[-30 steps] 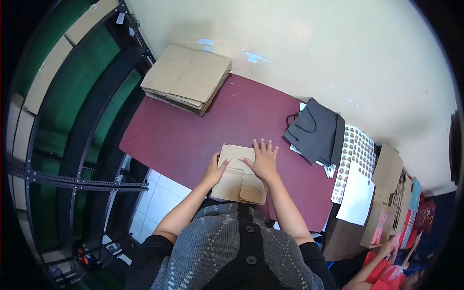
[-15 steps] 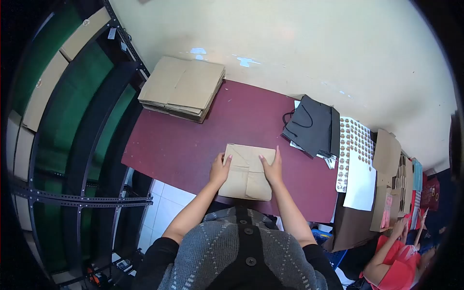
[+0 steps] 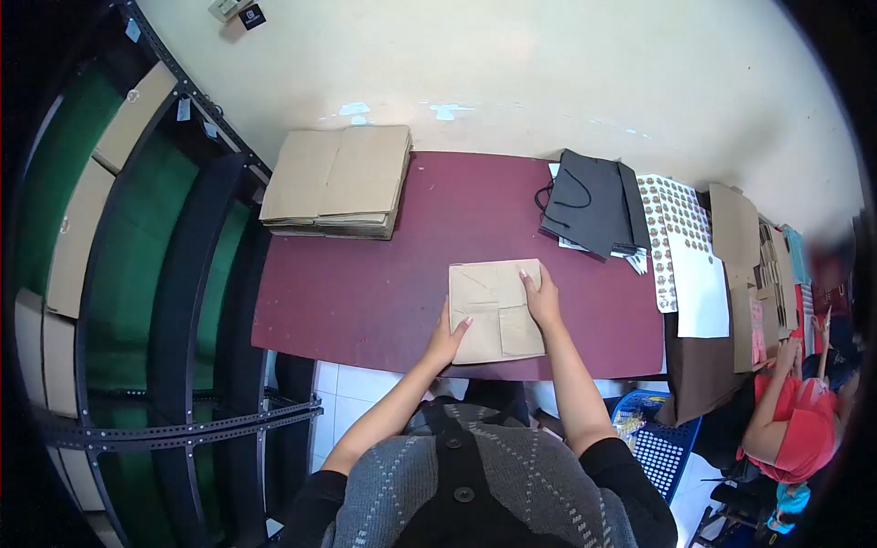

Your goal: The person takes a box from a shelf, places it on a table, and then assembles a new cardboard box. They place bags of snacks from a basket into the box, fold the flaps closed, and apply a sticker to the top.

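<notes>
A small square cardboard box [image 3: 484, 297], its creased, overlapping flaps facing up, lies near the front edge of the maroon table [image 3: 347, 310]. My left hand [image 3: 445, 341] grips its lower left side, thumb on top and fingers down along the edge. At the upper right side my right hand [image 3: 543, 300] holds it in the same way, thumb laid over the top face. The fingers under the far sides are partly hidden by the box.
Folded cardboard sheets [image 3: 343, 178] are stacked at the back left. A black paper bag [image 3: 594, 205] and sticker sheets [image 3: 658, 247] lie to the right. Dark shelving [image 3: 196, 310] stands left. A blue basket [image 3: 662, 452] and a person in red [image 3: 795, 425] are at the right.
The view has turned and shifted. The box now sits straighter to the table. My left hand has slid down its side, while my right hand stays near the upper right corner.
</notes>
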`<action>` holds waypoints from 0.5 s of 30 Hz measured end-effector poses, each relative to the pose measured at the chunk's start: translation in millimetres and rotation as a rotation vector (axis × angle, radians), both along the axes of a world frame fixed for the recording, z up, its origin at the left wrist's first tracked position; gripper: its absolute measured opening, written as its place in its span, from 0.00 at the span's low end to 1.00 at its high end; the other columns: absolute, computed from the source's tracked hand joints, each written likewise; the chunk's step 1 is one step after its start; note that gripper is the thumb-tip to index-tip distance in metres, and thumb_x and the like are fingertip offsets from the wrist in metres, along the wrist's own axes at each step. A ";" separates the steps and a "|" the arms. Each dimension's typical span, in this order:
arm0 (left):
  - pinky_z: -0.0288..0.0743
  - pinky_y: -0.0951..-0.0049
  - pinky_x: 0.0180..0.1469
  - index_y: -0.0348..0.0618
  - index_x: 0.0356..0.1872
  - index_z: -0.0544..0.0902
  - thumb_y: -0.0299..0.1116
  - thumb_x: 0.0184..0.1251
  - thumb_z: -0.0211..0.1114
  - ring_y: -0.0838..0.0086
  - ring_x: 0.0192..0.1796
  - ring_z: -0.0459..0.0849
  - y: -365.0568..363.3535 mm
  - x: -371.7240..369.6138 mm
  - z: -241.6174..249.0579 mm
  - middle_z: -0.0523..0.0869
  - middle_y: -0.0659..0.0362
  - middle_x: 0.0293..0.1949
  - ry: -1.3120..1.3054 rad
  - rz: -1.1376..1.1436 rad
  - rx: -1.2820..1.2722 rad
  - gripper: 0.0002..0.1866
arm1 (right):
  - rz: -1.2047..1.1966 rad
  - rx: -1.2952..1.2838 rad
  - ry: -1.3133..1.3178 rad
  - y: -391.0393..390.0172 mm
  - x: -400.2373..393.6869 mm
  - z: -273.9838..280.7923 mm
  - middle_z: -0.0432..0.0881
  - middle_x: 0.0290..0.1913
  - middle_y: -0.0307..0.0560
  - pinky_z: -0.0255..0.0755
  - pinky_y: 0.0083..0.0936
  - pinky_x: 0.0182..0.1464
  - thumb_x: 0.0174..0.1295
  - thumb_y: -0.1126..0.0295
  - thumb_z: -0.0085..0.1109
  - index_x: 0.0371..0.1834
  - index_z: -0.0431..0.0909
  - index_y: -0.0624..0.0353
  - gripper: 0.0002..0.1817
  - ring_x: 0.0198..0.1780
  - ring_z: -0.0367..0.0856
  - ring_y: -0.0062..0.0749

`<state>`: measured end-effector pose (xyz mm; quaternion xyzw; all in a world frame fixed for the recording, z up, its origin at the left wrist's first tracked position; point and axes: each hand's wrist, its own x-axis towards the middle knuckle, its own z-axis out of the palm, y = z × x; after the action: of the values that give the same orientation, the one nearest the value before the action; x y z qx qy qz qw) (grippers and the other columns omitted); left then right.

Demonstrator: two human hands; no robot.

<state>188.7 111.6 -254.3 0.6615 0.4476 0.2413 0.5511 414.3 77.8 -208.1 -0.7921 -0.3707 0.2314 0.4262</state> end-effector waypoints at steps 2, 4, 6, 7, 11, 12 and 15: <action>0.56 0.64 0.68 0.38 0.71 0.47 0.47 0.66 0.57 0.52 0.68 0.63 -0.3 -6.5 -2.2 0.62 0.39 0.66 -0.032 -0.009 0.016 0.41 | -0.009 -0.014 -0.004 1.6 -8.1 1.9 0.77 0.51 0.67 0.69 0.36 0.57 0.62 0.56 0.56 0.62 0.65 0.65 0.30 0.55 0.76 0.55; 0.57 0.65 0.67 0.38 0.71 0.46 0.47 0.68 0.55 0.53 0.67 0.64 1.6 -10.3 18.4 0.63 0.40 0.66 0.011 -0.049 -0.106 0.40 | -0.061 -0.006 -0.074 4.5 -6.4 -10.7 0.76 0.51 0.68 0.68 0.38 0.57 0.62 0.54 0.56 0.62 0.65 0.66 0.31 0.55 0.75 0.58; 0.57 0.65 0.66 0.38 0.71 0.46 0.46 0.69 0.54 0.55 0.67 0.66 7.1 -11.0 26.2 0.65 0.41 0.65 0.095 -0.072 -0.163 0.39 | -0.050 -0.009 -0.065 8.0 -3.7 -15.5 0.77 0.52 0.65 0.68 0.34 0.57 0.62 0.56 0.57 0.61 0.67 0.65 0.30 0.56 0.76 0.52; 0.58 0.66 0.66 0.38 0.71 0.47 0.45 0.69 0.54 0.55 0.66 0.67 10.8 -12.6 19.9 0.65 0.41 0.65 0.058 -0.086 -0.167 0.38 | -0.034 -0.004 -0.039 10.1 -2.2 -13.3 0.78 0.51 0.65 0.69 0.34 0.56 0.61 0.55 0.57 0.61 0.67 0.64 0.30 0.55 0.76 0.53; 0.59 0.67 0.65 0.38 0.71 0.49 0.44 0.68 0.56 0.60 0.66 0.66 12.9 -13.7 7.2 0.65 0.42 0.65 -0.066 -0.067 -0.132 0.38 | -0.038 0.009 -0.019 14.1 2.3 -17.8 0.79 0.48 0.65 0.70 0.34 0.55 0.61 0.56 0.58 0.61 0.68 0.64 0.30 0.54 0.78 0.52; 0.58 0.68 0.66 0.38 0.71 0.50 0.44 0.67 0.57 0.61 0.67 0.65 12.6 -14.2 9.0 0.65 0.43 0.65 -0.073 -0.061 -0.153 0.38 | -0.037 0.036 -0.038 13.9 1.9 -17.3 0.80 0.48 0.64 0.70 0.34 0.55 0.61 0.56 0.58 0.61 0.68 0.64 0.29 0.53 0.78 0.52; 0.58 0.67 0.66 0.38 0.71 0.51 0.43 0.67 0.58 0.60 0.67 0.65 17.0 -5.7 11.6 0.66 0.42 0.64 -0.091 -0.040 -0.130 0.38 | -0.054 0.068 -0.009 14.6 4.8 -14.6 0.80 0.48 0.64 0.70 0.34 0.55 0.60 0.58 0.59 0.60 0.69 0.65 0.29 0.53 0.78 0.52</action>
<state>183.1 128.6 -242.7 0.6215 0.4234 0.2304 0.6175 419.1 92.5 -222.8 -0.7877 -0.3588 0.2038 0.4574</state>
